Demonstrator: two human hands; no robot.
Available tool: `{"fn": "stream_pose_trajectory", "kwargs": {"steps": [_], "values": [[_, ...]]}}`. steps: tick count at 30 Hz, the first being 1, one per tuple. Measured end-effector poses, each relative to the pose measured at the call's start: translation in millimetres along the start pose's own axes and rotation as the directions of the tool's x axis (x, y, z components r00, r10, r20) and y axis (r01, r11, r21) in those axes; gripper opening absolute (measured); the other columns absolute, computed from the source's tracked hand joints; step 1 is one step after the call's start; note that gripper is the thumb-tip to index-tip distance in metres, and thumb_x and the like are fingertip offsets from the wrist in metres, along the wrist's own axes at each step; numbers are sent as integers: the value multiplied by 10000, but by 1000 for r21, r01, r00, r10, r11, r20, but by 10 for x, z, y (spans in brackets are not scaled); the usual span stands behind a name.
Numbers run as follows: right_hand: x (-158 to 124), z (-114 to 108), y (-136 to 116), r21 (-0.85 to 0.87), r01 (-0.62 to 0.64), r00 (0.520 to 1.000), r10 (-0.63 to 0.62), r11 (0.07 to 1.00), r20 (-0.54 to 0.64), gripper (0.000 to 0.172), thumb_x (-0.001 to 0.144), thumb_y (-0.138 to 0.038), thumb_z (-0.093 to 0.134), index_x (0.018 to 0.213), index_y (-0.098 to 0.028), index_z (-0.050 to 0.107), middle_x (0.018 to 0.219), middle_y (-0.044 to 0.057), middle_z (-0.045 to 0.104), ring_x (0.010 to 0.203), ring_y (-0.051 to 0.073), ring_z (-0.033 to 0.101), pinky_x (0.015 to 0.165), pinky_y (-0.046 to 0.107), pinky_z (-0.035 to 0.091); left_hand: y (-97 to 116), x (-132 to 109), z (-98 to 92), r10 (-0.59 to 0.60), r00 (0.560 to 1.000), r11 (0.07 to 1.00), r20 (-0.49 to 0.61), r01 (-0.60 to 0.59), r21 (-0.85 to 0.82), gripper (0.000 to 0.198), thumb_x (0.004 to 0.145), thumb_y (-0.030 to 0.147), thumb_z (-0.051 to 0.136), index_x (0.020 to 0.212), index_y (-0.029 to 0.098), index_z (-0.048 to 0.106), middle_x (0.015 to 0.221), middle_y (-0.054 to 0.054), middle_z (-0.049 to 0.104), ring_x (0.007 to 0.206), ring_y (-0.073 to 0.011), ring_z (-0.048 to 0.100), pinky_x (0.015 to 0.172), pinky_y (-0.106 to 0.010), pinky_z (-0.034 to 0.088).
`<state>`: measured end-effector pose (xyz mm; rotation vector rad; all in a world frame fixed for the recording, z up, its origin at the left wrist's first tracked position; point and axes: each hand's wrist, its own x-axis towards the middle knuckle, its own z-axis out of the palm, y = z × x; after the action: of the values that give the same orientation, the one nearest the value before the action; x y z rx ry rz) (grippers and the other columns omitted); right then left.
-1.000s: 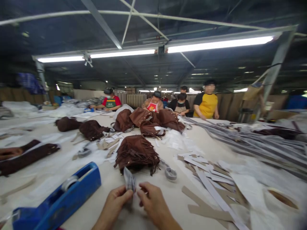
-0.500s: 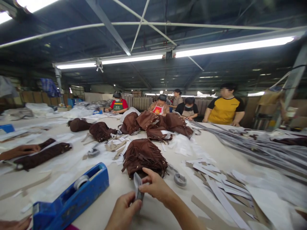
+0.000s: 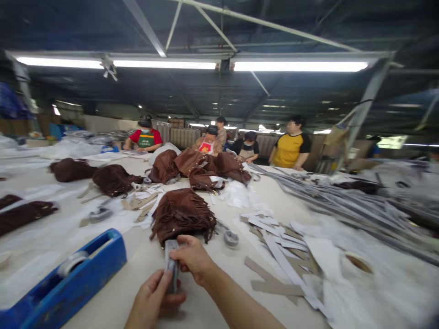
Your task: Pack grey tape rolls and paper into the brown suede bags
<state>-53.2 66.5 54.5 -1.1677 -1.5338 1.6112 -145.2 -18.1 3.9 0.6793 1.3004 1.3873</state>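
Right hand point(image 3: 192, 260) has moved further over the gray strip point(image 3: 172, 263), grip pinching its upper end — left hand point(image 3: 151, 292) pinches it lower.

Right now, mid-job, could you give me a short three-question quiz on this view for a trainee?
1. True or false: the left hand and the right hand both touch the gray strip.
2. What color is the tape dispenser? A red, B blue, C green.
3. Fill in: in the picture, the nearest brown bag lies to the ____ of the dispenser.

Key: 1 true; 2 B; 3 right.
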Motion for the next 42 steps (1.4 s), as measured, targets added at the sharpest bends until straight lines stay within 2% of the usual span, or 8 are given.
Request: {"fn": "stream_pose_trajectory", "kwargs": {"steps": [5, 10, 14, 20, 24, 27, 30, 42], "values": [[-361, -802, -199, -427, 122, 991, -133, 896, 3, 116, 731, -177, 602, 817, -204, 674, 694, -38, 586, 608, 111, 539, 602, 240, 396, 125, 22, -159, -141, 989, 990, -36, 141, -20, 480, 623, 399, 823, 968, 172, 578, 764, -18, 708, 511, -194, 675, 523, -241, 517], [-919, -1682, -20, -742, 52, 987, -148, 668, -64, 181, 547, -10, 573, 522, -188, 570, 595, 14, 567, 698, 225, 556, 656, 325, 321, 265, -136, -416, -301, 953, 943, 31, 303, -140, 323, 700, 361, 749, 925, 166, 622, 841, -34, 711, 529, -176, 678, 511, -226, 513], [-1027, -1960, 389, -924, -70, 986, -113, 377, -120, 252, 515, -37, 538, 668, -226, 603, 747, 37, 652, 724, 245, 582, 606, 308, 300, 332, -191, -490, -372, 926, 903, 60, 376, -206, 272, 763, 358, 688, 872, 113, 642, 748, -45, 705, 514, -176, 670, 514, -223, 518], [-952, -2094, 508, -915, -109, 992, -9, 387, -123, 135, 507, -125, 563, 594, -218, 518, 736, 40, 649, 698, 226, 553, 542, 294, 263, 399, -191, -461, -413, 911, 885, 4, 403, -232, 281, 845, 337, 614, 895, 63, 651, 640, -79, 699, 440, -184, 647, 497, -252, 541], [-963, -1952, 269, -929, -16, 993, -104, 369, -58, 125, 574, -117, 538, 557, -205, 452, 670, 25, 594, 672, 194, 520, 552, 292, 271, 395, -214, -461, -406, 914, 887, -5, 393, -242, 271, 833, 331, 635, 935, 80, 650, 644, -72, 708, 432, -173, 646, 466, -222, 529], [-984, -1599, 31, -670, 144, 989, -93, 728, 112, 113, 725, -256, 513, 659, -218, 429, 690, -1, 579, 697, 171, 580, 582, 262, 370, 368, -213, -449, -391, 920, 894, 16, 383, -232, 259, 822, 332, 646, 899, 85, 649, 596, -59, 693, 426, -170, 643, 425, -202, 503], [-931, -1137, -96, -217, -12, 943, 84, 976, 323, 185, 718, -364, 545, 776, -223, 439, 691, -18, 599, 592, 152, 623, 529, 255, 450, 355, -199, -416, -357, 934, 911, 17, 352, -215, 275, 829, 357, 635, 859, 84, 642, 565, -54, 678, 417, -161, 636, 417, -191, 489], [-422, -223, 23, -267, -97, 882, 207, 959, 423, 102, 636, -231, 552, 557, -168, 567, 442, -55, 502, 302, 50, 372, 292, 167, 282, 261, -134, -380, -118, 991, 989, 65, 123, -83, 391, 732, 474, 681, 878, 133, 558, 722, -41, 675, 401, -107, 592, 400, -172, 418]]}}
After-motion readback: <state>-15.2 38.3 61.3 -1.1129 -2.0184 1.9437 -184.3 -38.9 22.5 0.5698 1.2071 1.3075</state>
